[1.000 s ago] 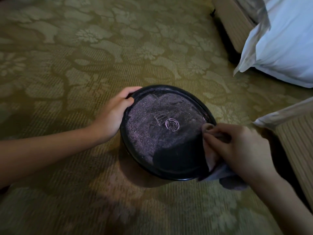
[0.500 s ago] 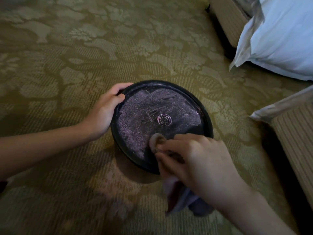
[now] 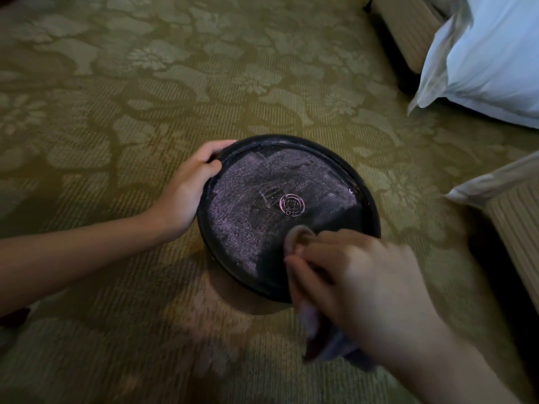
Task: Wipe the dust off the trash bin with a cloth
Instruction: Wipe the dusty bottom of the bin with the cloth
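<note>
A: So, where's the trash bin (image 3: 253, 205)?
B: Upturned on the carpet (image 3: 145, 97), dusty base up. Left grip (image 3: 186, 188) curled round its left rim; right grip (image 3: 364, 287) bunched on the cloth (image 3: 300, 237) at the near edge.
A: Risk?
B: Probably dust smearing or dropping onto carpet; a hard push could skid the bin if the left grip slackens.
</note>
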Tool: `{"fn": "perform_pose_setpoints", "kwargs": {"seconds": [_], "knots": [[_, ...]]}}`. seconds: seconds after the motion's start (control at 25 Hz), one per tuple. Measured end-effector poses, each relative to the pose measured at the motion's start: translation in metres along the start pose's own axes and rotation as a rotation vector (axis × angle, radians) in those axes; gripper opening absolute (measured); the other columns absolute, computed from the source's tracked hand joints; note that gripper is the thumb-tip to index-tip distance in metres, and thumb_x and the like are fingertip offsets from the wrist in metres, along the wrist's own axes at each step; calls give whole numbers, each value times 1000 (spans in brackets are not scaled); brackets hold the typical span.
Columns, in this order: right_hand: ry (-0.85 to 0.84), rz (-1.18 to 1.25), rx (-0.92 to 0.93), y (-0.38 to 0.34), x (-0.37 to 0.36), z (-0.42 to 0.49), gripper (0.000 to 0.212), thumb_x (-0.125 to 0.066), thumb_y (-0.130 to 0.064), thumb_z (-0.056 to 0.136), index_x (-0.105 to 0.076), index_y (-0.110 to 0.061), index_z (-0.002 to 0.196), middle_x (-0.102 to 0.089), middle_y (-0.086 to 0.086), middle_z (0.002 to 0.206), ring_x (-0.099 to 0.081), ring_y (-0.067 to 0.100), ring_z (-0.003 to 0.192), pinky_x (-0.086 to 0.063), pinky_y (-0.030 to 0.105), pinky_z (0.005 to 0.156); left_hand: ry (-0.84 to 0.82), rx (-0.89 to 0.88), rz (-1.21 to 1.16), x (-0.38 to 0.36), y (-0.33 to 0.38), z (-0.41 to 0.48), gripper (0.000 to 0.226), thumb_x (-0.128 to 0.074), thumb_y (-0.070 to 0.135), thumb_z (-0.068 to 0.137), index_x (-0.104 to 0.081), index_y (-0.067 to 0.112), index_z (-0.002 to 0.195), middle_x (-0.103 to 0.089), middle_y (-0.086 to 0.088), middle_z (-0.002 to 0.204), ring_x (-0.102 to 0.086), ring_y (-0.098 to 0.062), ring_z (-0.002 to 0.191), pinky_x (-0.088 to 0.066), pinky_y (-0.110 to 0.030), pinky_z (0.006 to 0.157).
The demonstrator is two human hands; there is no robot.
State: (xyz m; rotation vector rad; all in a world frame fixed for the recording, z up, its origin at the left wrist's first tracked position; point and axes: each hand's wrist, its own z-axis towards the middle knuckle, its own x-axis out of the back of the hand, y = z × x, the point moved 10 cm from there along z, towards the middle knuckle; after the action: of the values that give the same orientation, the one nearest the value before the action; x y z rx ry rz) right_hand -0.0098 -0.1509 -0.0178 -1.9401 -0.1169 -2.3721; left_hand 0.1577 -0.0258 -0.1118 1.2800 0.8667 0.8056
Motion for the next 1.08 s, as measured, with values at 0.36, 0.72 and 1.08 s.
{"fn": "perform_pose_setpoints", "kwargs": {"seconds": [0.36,0.72,1.08], "knots": [[9,-164,-167,91,9,23,42,-48,-59,88,-68,-28,68,-63,-3,62,-63,27,55,-33,26,47,9,15,45,1,2,2,37,-38,18,88,-57,23,120,-67,8,108,-66,-1,96,-51,-14,75],[-118,133,199,-54,-7,11,25,-79,-41,65,-61,-24,69,-56,-10,67,-61,14,62,-40,30,41,9,11,40,1,1,1,36,-38,16,86,-59,27,113,-71,11,102,-66,-1,94,-50,-14,74],[-126,125,-298,99,-7,33,12,-58,-54,84,-58,-42,87,-59,-17,74,-63,19,80,-41,33,61,23,38,86,3,4,-1,37,-38,21,87,-60,29,116,-67,3,113,-64,-15,106,-48,-37,90]]}}
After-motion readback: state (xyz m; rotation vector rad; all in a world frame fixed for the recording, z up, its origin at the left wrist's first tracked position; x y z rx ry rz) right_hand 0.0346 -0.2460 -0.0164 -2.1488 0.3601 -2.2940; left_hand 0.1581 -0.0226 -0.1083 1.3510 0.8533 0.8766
